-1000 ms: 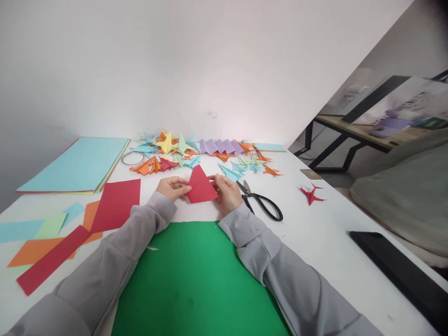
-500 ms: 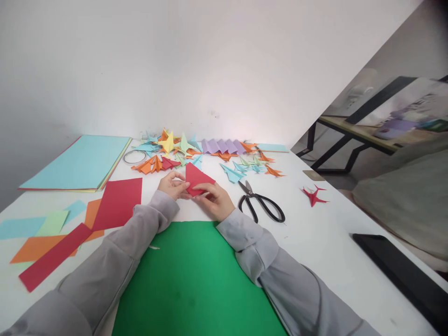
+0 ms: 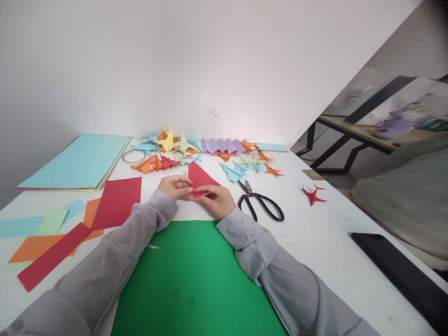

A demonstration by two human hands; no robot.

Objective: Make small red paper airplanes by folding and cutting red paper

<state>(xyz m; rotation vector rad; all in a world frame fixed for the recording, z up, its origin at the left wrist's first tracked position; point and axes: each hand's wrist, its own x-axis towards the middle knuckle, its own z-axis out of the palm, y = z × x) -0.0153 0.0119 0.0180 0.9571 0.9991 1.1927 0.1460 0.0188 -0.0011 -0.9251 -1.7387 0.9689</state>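
Observation:
A folded piece of red paper [image 3: 200, 175] is held up between my two hands, just beyond the far edge of a green sheet [image 3: 196, 275]. My left hand [image 3: 176, 187] pinches its lower left corner between thumb and fingers. On the right side, my right hand [image 3: 214, 199] grips the lower edge, thumb and index finger pressed together on it. Fingers cover the paper's bottom part. Black-handled scissors [image 3: 261, 198] lie slightly open to the right of my right hand.
Several folded paper planes [image 3: 168, 142] and a pleated purple strip [image 3: 223, 146] line the wall. At left lie a stack of coloured paper [image 3: 77, 161], red sheets [image 3: 119, 203] and cut scraps [image 3: 38, 247]. A red folded figure [image 3: 312, 196] and a black flat object [image 3: 395, 275] are at right.
The red paper has shifted slightly right and turned a little. My right thumb and fingers have closed further along its lower edge; my left hand stays at its corner.

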